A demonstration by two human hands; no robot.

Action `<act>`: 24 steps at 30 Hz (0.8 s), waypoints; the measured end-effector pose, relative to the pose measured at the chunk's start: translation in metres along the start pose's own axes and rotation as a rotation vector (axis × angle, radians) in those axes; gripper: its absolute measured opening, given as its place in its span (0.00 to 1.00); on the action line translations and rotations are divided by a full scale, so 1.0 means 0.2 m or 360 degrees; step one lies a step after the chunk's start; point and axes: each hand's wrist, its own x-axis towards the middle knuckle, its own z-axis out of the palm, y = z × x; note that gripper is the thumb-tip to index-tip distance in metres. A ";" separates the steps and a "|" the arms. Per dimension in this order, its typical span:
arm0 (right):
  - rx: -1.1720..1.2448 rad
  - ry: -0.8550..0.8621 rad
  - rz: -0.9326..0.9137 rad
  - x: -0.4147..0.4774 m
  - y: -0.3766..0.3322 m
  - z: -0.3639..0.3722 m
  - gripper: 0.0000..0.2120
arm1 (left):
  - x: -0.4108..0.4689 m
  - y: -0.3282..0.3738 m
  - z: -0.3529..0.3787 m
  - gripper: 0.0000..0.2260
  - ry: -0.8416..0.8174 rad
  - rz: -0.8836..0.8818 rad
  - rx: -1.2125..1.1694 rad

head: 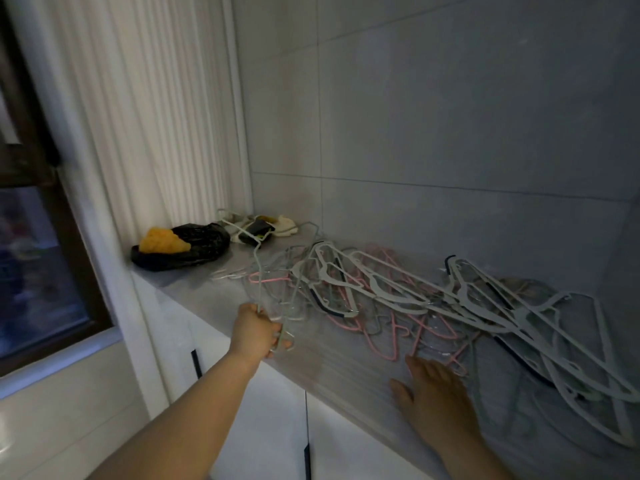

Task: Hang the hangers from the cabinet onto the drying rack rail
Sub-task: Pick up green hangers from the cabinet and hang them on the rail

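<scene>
No text, label, brand or number can be read anywhere.

A black plastic bag (187,252) lies at nine o'clock from the middle of the view, with a yellow crumpled lump (162,241) at its left end. Just at the bag's three o'clock, in the back corner, a cream cloth (288,224) lies beside a dark flat item (258,229). A white pleated curtain (149,116) hangs at eleven o'clock, and a dark-framed window (52,244) is at the far left. A grey tiled wall (450,116) fills one to three o'clock.
</scene>
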 end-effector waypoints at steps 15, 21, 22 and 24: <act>0.0638 0.0530 -0.0704 -0.12 -0.41 -0.34 0.28 | -0.71 -0.10 -0.51 0.10 0.0333 0.0274 0.0139; 0.0289 0.0448 -0.1174 -0.29 -0.78 -0.44 0.31 | -1.33 -0.21 -0.79 0.10 0.0599 0.0223 0.0301; 0.0199 0.0425 -0.1247 -0.33 -0.84 -0.43 0.30 | -1.44 -0.23 -0.84 0.10 0.0639 0.0198 0.0323; 0.0104 0.0350 -0.1412 -0.43 -0.96 -0.40 0.26 | -1.65 -0.25 -0.92 0.09 0.0744 0.0159 0.0347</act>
